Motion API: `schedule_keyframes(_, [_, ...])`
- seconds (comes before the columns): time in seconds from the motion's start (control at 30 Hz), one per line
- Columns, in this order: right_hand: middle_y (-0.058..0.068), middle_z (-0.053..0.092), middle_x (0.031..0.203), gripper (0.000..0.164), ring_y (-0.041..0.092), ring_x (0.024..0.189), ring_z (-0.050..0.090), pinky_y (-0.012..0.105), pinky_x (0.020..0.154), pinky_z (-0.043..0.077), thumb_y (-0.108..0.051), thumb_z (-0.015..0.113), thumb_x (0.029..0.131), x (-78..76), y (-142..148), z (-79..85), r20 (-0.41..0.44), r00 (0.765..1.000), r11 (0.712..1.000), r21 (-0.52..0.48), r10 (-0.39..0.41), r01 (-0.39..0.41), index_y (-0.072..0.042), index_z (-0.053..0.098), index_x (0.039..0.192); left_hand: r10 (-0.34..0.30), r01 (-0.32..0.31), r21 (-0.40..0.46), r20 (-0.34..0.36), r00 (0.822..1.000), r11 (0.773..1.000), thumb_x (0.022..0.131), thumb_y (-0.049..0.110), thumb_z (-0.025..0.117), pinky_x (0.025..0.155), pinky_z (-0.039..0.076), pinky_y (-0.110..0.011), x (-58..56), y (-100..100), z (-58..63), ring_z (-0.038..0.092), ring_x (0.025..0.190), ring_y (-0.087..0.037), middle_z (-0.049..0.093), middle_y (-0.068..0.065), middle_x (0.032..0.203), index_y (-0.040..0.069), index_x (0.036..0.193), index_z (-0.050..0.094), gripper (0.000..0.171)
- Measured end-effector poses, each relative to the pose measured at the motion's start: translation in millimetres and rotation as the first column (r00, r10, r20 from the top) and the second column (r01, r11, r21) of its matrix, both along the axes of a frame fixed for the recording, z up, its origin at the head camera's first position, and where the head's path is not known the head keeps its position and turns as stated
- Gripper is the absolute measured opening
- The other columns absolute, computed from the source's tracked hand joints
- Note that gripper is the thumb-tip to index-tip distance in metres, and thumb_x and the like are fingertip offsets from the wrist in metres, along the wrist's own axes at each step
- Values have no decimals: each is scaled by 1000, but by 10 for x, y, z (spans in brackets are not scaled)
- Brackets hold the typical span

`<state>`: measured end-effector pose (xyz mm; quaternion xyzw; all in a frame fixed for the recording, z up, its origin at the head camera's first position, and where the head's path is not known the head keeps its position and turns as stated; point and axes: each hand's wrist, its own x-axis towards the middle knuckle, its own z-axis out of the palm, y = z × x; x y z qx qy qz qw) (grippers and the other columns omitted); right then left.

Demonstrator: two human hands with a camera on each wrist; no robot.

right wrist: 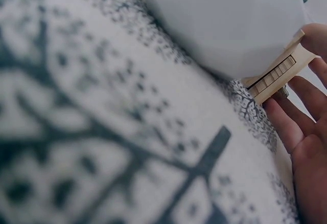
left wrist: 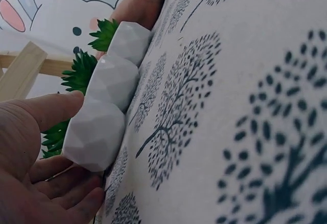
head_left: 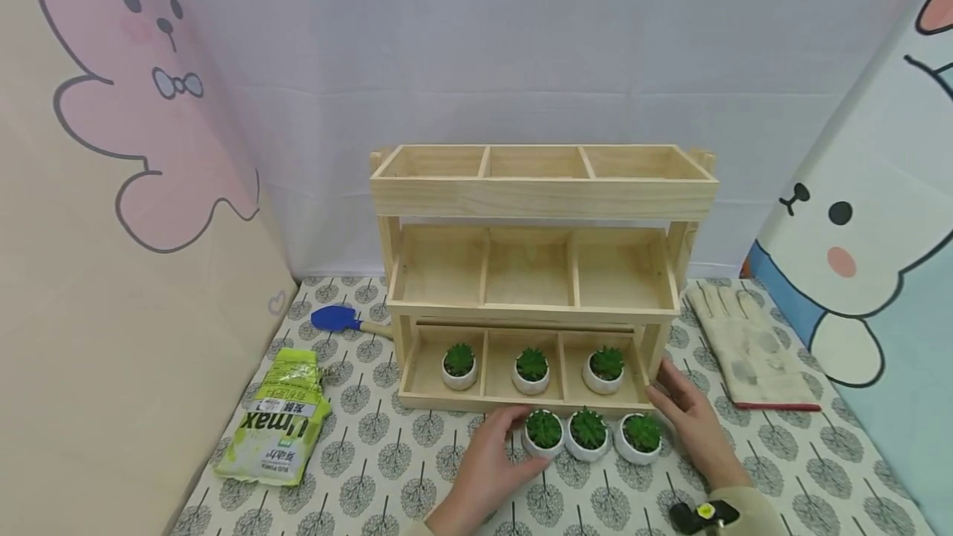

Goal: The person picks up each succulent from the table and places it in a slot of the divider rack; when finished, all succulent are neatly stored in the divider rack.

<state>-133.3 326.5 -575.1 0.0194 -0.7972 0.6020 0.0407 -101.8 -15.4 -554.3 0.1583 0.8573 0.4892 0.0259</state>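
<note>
"Head view first: where are the hands?"

"The left hand (head_left: 487, 463) pinches the end pot (head_left: 543, 435) between thumb and fingers. Past those fingertips, close beside one another, stand the middle pot (head_left: 587, 433) and the far pot (head_left: 638, 438). The right hand (head_left: 691, 416) is just beyond the far pot, its thumb by the near corner of the wooden shelf (head_left: 543, 198)."

"Counts?"

"Six potted succulents: those three, plus three shelf pots (head_left: 531, 373) ahead of the left fingers, one per bottom compartment. One shelf, three tiers, nine compartments. Well out beyond the left knuckles, one green bag (head_left: 271, 428) and one blue scoop (head_left: 335, 318). Outside the right fingers lies glove fabric (head_left: 755, 346); single or pair, I can't tell."

"Left wrist view?"

"Thumb tip at the end pot's upper wall, the other fingers curled on the opposite side. I'd judge it light and stiff, the smooth faceted wall slightly slippery, chippable if ceramic. Best held there, below the rim, clear of the leaves."

"And the right wrist?"

"Fingers loosely spread along the shelf's end, thumb at its edge; whether they press, I can't tell. A white pot, probably the far one, looms just beside the thumb."
</note>
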Motion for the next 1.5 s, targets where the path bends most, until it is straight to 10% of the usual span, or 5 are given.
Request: schedule_keyframes(1.5, [27, 27, 165, 68, -11, 127, 44, 11, 99, 44, -17, 59, 108, -22, 20, -53, -22, 999, 999, -36, 22, -23, -17, 24, 167, 50, -55, 142, 40, 998, 988, 72, 9, 88, 93, 54, -32, 22, 149, -40, 59, 105, -10, 62, 11, 121, 17, 131, 66, 63])
